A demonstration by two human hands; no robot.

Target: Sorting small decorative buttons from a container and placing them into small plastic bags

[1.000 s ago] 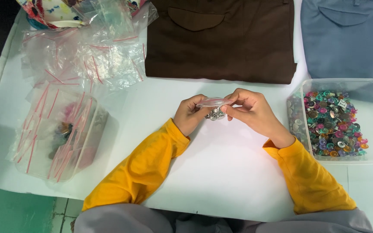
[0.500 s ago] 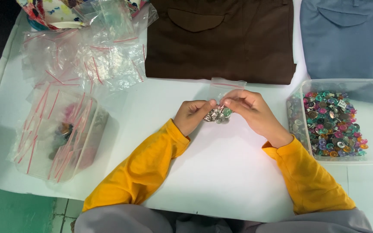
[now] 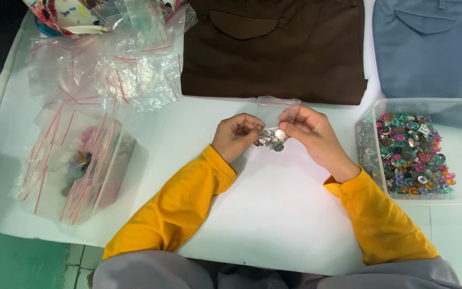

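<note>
Both hands pinch one small clear zip bag of silvery buttons between them, mid-counter. The left hand grips its lower left, the right hand its right side; the mouth points away, toward the brown trousers.

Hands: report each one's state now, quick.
Left hand: closed, pinching the small clear bag of silvery buttons.
Right hand: closed, pinching the same bag from the other side.

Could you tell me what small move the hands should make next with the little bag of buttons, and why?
Probably press the bag's mouth closed. The small clear bag stands upright between the left hand and right hand, with silvery buttons gathered at its bottom and its top apparently unsealed.
</note>
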